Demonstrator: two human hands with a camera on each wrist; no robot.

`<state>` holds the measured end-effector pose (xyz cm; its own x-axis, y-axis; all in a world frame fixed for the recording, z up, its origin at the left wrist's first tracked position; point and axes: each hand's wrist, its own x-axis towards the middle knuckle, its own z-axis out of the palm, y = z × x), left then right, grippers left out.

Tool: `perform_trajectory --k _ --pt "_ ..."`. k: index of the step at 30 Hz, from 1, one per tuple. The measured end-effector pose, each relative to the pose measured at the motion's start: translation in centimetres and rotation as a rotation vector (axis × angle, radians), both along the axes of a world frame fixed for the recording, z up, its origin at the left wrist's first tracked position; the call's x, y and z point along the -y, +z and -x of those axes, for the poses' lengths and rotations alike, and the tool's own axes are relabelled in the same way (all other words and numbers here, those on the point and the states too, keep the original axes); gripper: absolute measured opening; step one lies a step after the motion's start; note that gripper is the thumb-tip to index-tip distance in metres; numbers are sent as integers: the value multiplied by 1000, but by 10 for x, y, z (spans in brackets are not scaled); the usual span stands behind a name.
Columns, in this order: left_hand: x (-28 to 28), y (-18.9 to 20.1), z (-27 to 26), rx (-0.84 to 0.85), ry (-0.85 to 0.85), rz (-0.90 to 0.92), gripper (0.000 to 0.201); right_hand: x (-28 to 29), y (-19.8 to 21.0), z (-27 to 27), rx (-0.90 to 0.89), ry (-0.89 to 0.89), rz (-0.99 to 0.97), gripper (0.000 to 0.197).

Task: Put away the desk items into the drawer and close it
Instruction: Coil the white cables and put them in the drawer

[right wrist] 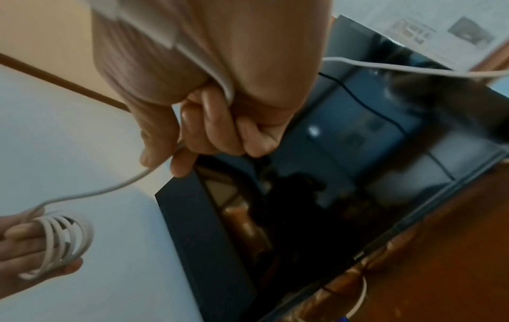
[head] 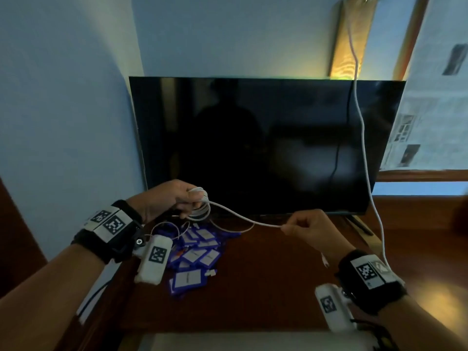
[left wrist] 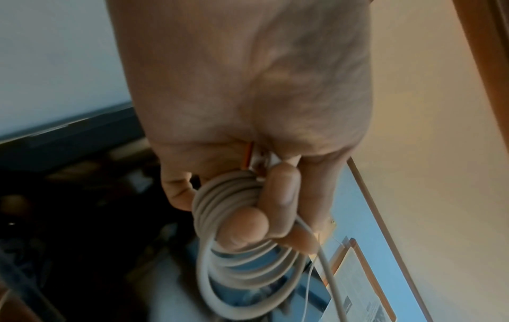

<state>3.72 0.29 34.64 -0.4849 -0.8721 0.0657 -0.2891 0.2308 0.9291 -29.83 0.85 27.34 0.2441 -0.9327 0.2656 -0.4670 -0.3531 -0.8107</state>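
So my right hand (head: 307,228) is nearest me, over the right half of the tabletop (head: 266,282), thumb and forefinger pinched on the loose run of the white cable (head: 243,217). My left hand (head: 166,198) is up over the back left part, fingers curled through the coil (left wrist: 228,246) I've got bundled there, several loops stacked side by side. Hands are well apart with a slack length of cord sagging between them.

Handling-wise, I'd say this thing is light, limp and a bit springy: round smooth rubbery jacket, so the loops will want to pop open if I loosen my fingers. Best place to hold is right across the stacked loops, squeezing them together, and to guide the free run between fingertips rather than yank it. No worry about breaking it, though I'd go easy near the plug ends, which I can't really see.

Under my left wrist there's a messy pile of blue tags (head: 195,257), flat little rectangles with white labels, slick-looking plastic, overlapping each other near the left edge. Those will probably slide around and need scooping.

The tabletop is dark reddish wood, glossy. At the back edge stands a black monitor (head: 253,143), screen off and reflective. The drawer isn't clearly in view.
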Motion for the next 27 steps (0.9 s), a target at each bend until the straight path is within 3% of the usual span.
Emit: perform_trajectory --k 5,9,12,15,17,20,23,27 --pt "11 5 13 5 19 39 42 16 9 4 -96 -107 -23 12" --pt "12 1 37 224 155 121 29 9 28 -15 -38 -277 50 17" --pt "11 -3 55 246 224 151 26 -5 39 -44 17 -159 96 16" --pt "2 1 75 179 167 147 29 -9 31 -71 -38 -47 157 38" --pt "-9 8 88 121 131 142 32 -5 23 -80 -30 -45 174 36" --pt "-17 16 96 15 100 127 35 0 18 -80 213 -57 74 14" --pt "-19 19 94 -6 9 73 35 -3 18 -68 478 83 -47 29" --pt "-19 15 85 -22 -97 50 27 -3 19 -41 562 178 -114 26"
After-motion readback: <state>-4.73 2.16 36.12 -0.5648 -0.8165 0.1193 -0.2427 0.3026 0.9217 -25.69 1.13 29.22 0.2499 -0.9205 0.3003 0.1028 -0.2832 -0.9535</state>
